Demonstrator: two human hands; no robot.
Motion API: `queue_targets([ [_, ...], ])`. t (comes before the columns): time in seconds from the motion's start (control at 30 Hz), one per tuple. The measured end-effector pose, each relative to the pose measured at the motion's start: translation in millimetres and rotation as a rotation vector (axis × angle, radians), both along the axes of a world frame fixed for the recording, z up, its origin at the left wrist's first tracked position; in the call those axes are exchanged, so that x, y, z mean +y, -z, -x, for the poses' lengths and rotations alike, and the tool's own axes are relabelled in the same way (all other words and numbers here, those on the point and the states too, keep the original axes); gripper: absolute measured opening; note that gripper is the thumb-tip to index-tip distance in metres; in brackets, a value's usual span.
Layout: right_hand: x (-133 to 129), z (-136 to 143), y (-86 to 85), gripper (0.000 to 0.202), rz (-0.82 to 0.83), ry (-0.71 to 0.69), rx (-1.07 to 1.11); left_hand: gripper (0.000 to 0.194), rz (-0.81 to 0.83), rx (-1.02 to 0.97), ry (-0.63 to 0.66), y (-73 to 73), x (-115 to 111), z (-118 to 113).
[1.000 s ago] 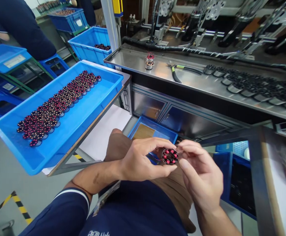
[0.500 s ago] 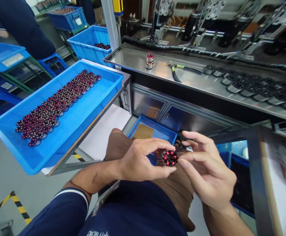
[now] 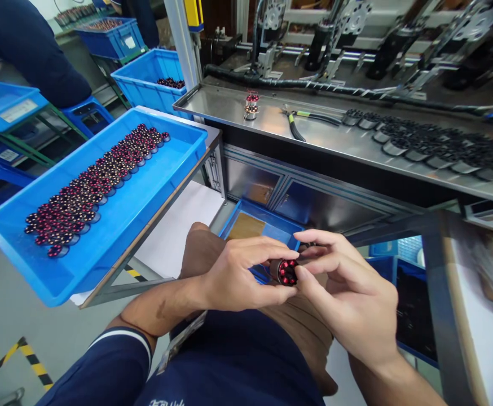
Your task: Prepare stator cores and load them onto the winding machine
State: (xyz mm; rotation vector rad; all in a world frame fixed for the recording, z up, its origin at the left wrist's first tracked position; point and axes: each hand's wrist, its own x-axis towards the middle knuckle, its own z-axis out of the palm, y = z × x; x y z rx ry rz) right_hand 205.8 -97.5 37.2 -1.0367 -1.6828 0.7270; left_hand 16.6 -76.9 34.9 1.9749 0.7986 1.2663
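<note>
Since the raised fingers of the right hand (image 3: 352, 296) have been curled closer at three o'clock, their grasp impossible to tell, the short metal cylinder with red-and-black end (image 3: 286, 273), gripped from nine o'clock by the left hand (image 3: 240, 276), is seemingly still being worked

The left hand (image 3: 240, 276) grips a red-and-black cylindrical part (image 3: 287, 273), the right hand (image 3: 352, 301) with fingertips at its end face; a blue tray (image 3: 122, 207) lies left of the hands, pliers (image 3: 296, 129) beyond them.
</note>
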Motion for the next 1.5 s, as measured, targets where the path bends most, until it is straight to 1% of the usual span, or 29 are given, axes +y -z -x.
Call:
queue_targets([
  [0.1, -1, -1, 1.1, 0.015, 0.014, 0.009, -0.003, 0.034, -0.004, -0.003, 0.007, 0.8, 0, 0],
  [0.2, -1, -3, -0.9, 0.015, 0.019, 0.009, 0.002, 0.035, 0.054, -0.025, 0.017, 1.9, -2, 0],
  [0.3, -3, -6, -3.1, 0.016, 0.033, 0.006, 0.022, 0.038, 0.218, -0.109, 0.049, 3.8, -4, 2],
  [0.4, -4, -10, -0.6, 0.016, 0.077, -0.009, 0.072, 0.041, 0.425, -0.23, 0.126, 7.2, -4, 3],
  [0.5, -5, -12, 7.7, 0.016, 0.202, -0.041, 0.239, 0.042, 0.493, -0.328, 0.186, 11.2, -4, 1],
  [0.63, -2, -6, 19.7, 0.019, 0.348, -0.054, 0.52, 0.044, 0.458, -0.383, 0.207, 17.2, -2, -3],
  [0.7, 1, -2, 24.1, 0.02, 0.386, -0.048, 0.612, 0.045, 0.424, -0.401, 0.219, 20.0, -2, -5],
  [0.77, 2, 2, 27.8, 0.02, 0.393, -0.032, 0.655, 0.045, 0.374, -0.417, 0.212, 22.2, -1, -6],
  [0.83, 1, 2, 31.1, 0.014, 0.364, 0.005, 0.652, 0.045, 0.322, -0.416, 0.169, 23.2, 0, -6],
  [0.9, -4, 1, 33.8, 0.004, 0.316, 0.026, 0.624, 0.045, 0.296, -0.398, 0.112, 22.8, 2, -5],
  [1.0, -12, 1, 35.8, 0.019, 0.268, -0.02, 0.56, 0.044, 0.311, -0.363, 0.049, 20.7, 3, -3],
  [1.07, -15, 4, 35.2, 0.015, 0.254, -0.043, 0.504, 0.044, 0.313, -0.361, 0.048, 19.4, 3, -3],
  [1.13, -16, 7, 33.8, 0.004, 0.217, -0.034, 0.466, 0.045, 0.302, -0.378, 0.072, 18.8, 3, -4],
  [1.27, -15, 10, 32.3, 0.012, 0.147, 0.032, 0.442, 0.047, 0.271, -0.391, 0.093, 19.1, 2, -6],
  [1.33, -14, 10, 32.4, 0.01, 0.16, 0.052, 0.455, 0.046, 0.264, -0.374, 0.085, 19.2, 2, -6],
  [1.43, -12, 10, 32.1, 0.005, 0.202, -0.016, 0.498, 0.043, 0.241, -0.351, 0.08, 17.9, 2, -6],
  [1.5, -11, 10, 31.6, 0.007, 0.196, -0.033, 0.516, 0.042, 0.217, -0.33, 0.073, 16.5, 2, -7],
])
